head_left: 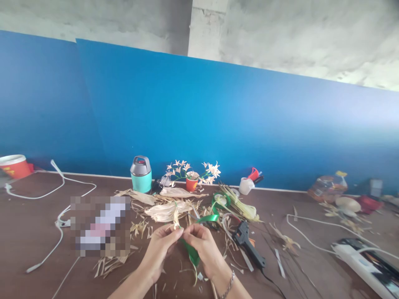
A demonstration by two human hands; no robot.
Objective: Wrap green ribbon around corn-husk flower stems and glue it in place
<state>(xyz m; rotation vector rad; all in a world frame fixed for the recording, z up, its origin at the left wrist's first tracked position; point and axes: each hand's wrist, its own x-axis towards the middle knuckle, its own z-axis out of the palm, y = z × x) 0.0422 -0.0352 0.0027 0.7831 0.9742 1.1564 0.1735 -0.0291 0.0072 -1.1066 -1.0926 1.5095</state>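
Note:
My left hand [161,246] pinches a small cream flower of dried husk [176,220], its petals showing just above the fingertips. Close beside it, my right hand [205,247] is closed on a green ribbon [192,254]. One length of the ribbon hangs below the fingers, and another curls behind toward a ribbon roll [221,201]. The fingertips of both hands nearly meet, so the exact join between flower and ribbon is hidden. Pale dried husks [168,210] lie just beyond my hands. A black glue gun [249,245] rests to the right of my right hand.
Behind the husks stand a teal flask [141,176], a red paper cup [192,182] with husk flowers, and a white container [246,186]. A green-yellow bundle of strips [241,203] lies right of centre. White cables and a power strip [361,265] are at the right.

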